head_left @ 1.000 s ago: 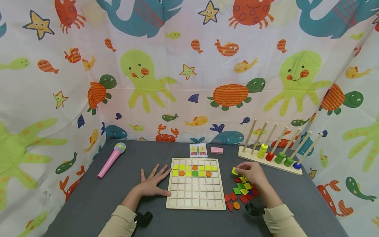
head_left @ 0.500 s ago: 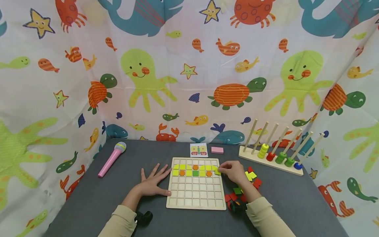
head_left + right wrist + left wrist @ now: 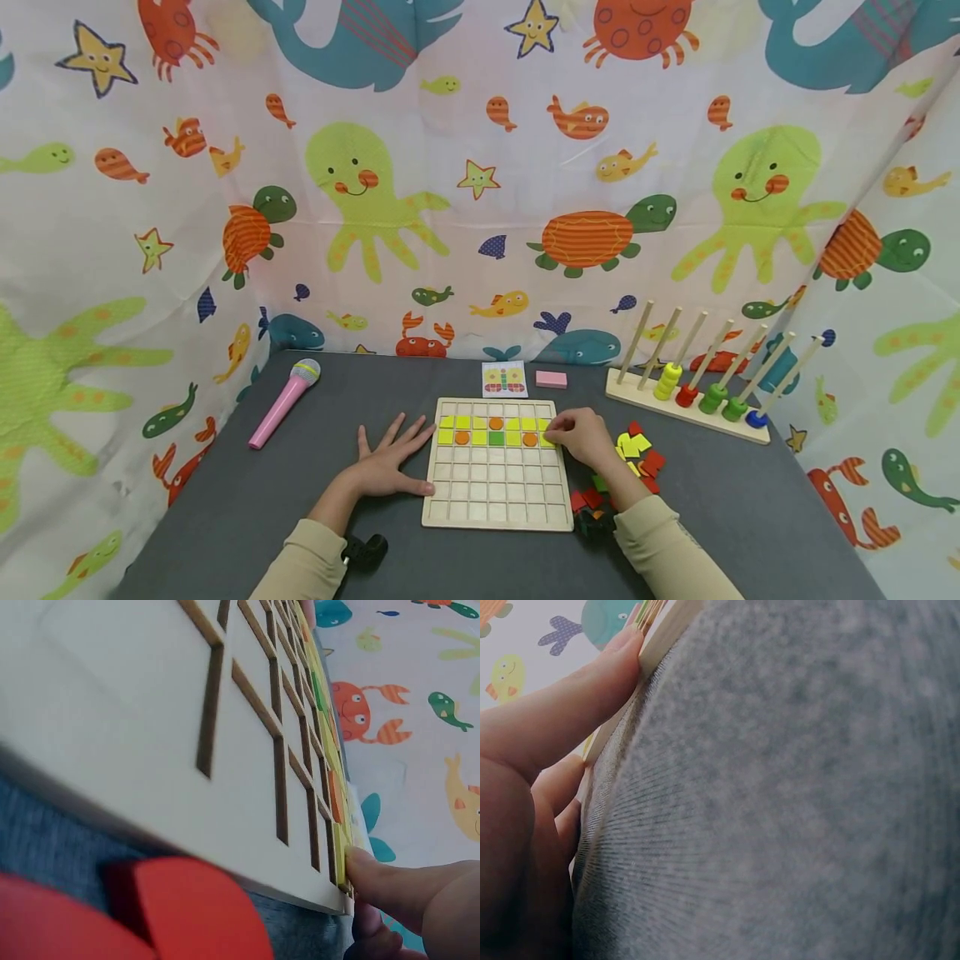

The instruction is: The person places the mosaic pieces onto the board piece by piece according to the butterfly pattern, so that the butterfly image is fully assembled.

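Observation:
A wooden grid board (image 3: 497, 504) lies on the table, with yellow, orange and green tiles filling most of two rows near its far side. My left hand (image 3: 386, 468) rests with fingers spread along its left edge; in the left wrist view the thumb (image 3: 592, 701) touches the board's side. At the right end of the second row, my right hand (image 3: 581, 433) pinches a yellow tile (image 3: 549, 438). The right wrist view has the thumb (image 3: 390, 881) against that yellow tile (image 3: 340, 855) at the grid's last cell, other fingers curled below.
Loose tiles (image 3: 633, 444) in red, yellow and green lie right of the board, partly under the right forearm. Behind it are a picture card (image 3: 505, 380) and a pink block (image 3: 551, 380). A bead-peg stand (image 3: 686, 404) stands back right, a pink toy microphone (image 3: 283, 404) far left.
My right hand has carried a yellow tile left from the loose pile to the board's right edge, in the second row. The left hand has stayed in place.

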`<state>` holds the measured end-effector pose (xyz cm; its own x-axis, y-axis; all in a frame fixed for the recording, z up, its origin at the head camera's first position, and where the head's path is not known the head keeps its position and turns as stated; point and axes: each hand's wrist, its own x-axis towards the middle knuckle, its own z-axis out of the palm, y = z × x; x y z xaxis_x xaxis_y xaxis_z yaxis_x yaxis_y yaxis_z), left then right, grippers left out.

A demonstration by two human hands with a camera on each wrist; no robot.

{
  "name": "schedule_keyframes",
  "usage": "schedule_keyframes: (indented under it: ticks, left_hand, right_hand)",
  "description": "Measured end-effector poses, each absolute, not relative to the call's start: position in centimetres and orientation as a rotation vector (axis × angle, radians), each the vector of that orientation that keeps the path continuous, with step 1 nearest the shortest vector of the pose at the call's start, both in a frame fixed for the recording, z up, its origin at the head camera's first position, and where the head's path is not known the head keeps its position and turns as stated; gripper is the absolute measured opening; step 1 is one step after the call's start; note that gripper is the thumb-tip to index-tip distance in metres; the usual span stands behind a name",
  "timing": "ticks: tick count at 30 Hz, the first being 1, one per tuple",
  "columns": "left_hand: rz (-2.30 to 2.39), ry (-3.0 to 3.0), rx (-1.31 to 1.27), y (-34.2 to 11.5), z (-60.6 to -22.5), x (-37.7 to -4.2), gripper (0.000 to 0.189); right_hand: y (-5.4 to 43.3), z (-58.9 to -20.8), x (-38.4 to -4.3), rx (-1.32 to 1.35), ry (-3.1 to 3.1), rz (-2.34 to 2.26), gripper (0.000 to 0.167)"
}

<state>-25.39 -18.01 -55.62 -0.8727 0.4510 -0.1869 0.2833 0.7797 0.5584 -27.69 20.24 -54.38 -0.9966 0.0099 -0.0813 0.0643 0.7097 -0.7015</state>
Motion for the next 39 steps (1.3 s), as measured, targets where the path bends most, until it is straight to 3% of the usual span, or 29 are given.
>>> schedule_keyframes:
  ticks: [8, 26, 35, 39]
  left_hand:
    - [0.722, 2.672, 0.547, -17.8, -55.5, -25.5, 0.109]
    - [0.755, 2.682, 0.554, -18.4, -56.9, -25.8, 0.111]
    - [0.794, 2.670, 0.593, -18.2, -56.4, -25.6, 0.109]
    - [0.807, 2.674, 0.605, -18.2, -56.1, -25.5, 0.108]
  right_hand:
    - [21.2, -53.1, -27.2, 0.104, 2.848, -1.224, 0.020]
    - [29.2, -52.5, -24.2, 0.300, 2.927, -1.046, 0.029]
    - [29.2, -52.5, -23.9, 0.546, 2.915, -0.755, 0.044]
    - [28.8, -52.4, -24.2, 0.545, 2.894, -0.747, 0.041]
